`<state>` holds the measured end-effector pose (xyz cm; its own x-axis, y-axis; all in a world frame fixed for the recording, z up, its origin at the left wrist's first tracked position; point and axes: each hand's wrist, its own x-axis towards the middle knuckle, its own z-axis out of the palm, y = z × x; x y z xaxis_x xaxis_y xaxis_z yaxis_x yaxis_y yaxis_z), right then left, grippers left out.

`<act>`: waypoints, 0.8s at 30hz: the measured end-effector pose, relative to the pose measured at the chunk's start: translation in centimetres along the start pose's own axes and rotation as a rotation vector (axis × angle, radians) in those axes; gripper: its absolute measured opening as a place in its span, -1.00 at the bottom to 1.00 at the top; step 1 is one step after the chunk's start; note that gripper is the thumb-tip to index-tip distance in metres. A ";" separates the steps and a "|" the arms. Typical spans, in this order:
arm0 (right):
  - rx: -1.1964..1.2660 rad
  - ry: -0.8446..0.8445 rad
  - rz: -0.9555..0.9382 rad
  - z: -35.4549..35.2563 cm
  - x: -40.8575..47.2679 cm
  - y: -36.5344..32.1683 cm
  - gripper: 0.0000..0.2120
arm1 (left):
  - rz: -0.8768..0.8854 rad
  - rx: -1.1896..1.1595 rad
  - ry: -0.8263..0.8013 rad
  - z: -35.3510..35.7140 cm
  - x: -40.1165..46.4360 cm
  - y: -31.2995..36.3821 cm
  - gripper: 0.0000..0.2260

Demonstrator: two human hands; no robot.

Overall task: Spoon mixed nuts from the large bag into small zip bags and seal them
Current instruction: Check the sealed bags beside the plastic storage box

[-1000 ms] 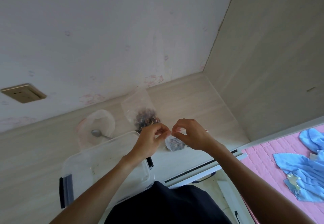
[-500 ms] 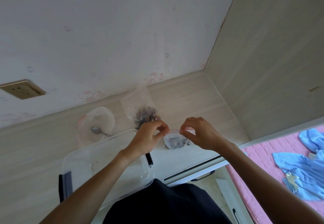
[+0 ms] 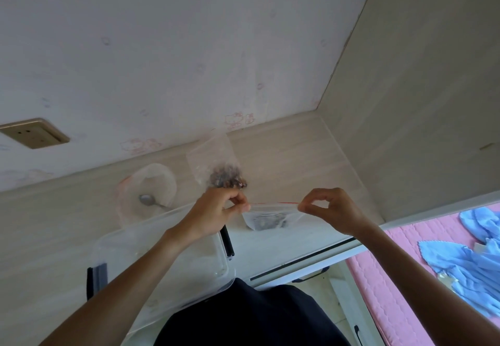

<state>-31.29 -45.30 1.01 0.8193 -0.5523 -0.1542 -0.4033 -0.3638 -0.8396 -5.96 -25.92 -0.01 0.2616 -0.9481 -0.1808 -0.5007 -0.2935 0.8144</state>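
Head view. Both forearms reach forward from the lower edge over the pale wood-grain desk [image 3: 284,156]. The left hand [image 3: 216,210] is raised above the desk, wrist bent, thumb and forefinger pinching the left end of the top edge of the small zip bag [image 3: 267,217]; its other fingers are curled under. The right hand [image 3: 332,210] is level with it and well to the right, thumb and forefinger pinching the right end of the same edge, the remaining fingers arched loosely above. Between the two pinches the bag's top is drawn out in a straight horizontal line marked by a thin red zip strip [image 3: 273,203]. The bag is clear plastic; it hangs below the strip, just above or on the desk, with a small dark mass of nuts in its lower part. Whether the strip is fully closed cannot be told.

Behind the left hand, the large bag [image 3: 213,156] stands against the wall, clear, with dark mixed nuts [image 3: 227,179] gathered at its bottom. To its left lies a metal spoon [image 3: 147,200] on a translucent round lid [image 3: 159,183]. A clear plastic storage box [image 3: 205,261] with black latches sits beneath the left forearm.
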 end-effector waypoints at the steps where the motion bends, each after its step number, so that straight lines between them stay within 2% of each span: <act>1: 0.017 -0.019 0.020 0.0 0.0 0.1 -0.94 | -0.003 0.009 -0.001 0.0 -0.1 0.0 -0.96; 4: 0.016 -0.123 0.061 -0.2 0.6 0.5 -0.95 | -0.003 0.072 -0.006 -0.4 0.1 -0.3 -0.94; 8: 0.029 -0.182 0.051 -0.7 2.2 -0.4 -0.69 | -0.042 0.001 -0.063 -1.7 -0.1 -1.3 -0.64; 10: 0.106 -0.151 0.080 -0.6 3.5 -1.5 -0.64 | -0.092 -0.124 0.017 -2.6 -0.1 -1.5 -0.61; 12: 0.126 -0.121 0.071 -0.3 5.6 -2.7 -0.70 | -0.155 -0.220 0.145 -3.5 0.7 -2.5 -0.67; 15: 0.036 -0.061 0.033 1.1 10.1 -3.8 -0.87 | -0.310 -0.220 0.365 -4.7 2.5 -4.8 -0.79; 17: -0.003 -0.059 0.036 2.5 13.3 -4.4 -0.82 | -0.477 -0.175 0.450 -5.3 3.8 -6.5 -0.76; 19: -0.012 -0.100 0.115 4.2 16.1 -4.9 -0.71 | -0.655 -0.136 0.421 -5.6 4.9 -7.9 -0.67; 20: -0.009 -0.128 0.174 5.0 17.2 -5.2 -0.63 | -0.741 -0.208 0.390 -5.6 5.1 -8.2 -0.60; 22: 0.037 -0.187 0.293 6.6 18.9 -5.5 -0.48 | -0.884 -0.520 0.318 -5.3 4.9 -8.0 -0.40; 24: 0.099 -0.230 0.394 7.9 20.0 -5.4 -0.34 | -0.889 -0.717 0.287 -4.9 4.6 -8.1 -0.39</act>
<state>-9.48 -48.44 -1.63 0.6853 -0.4495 -0.5729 -0.6697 -0.0801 -0.7383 3.27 -27.28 -4.72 0.5066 -0.3559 -0.7853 0.5060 -0.6147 0.6051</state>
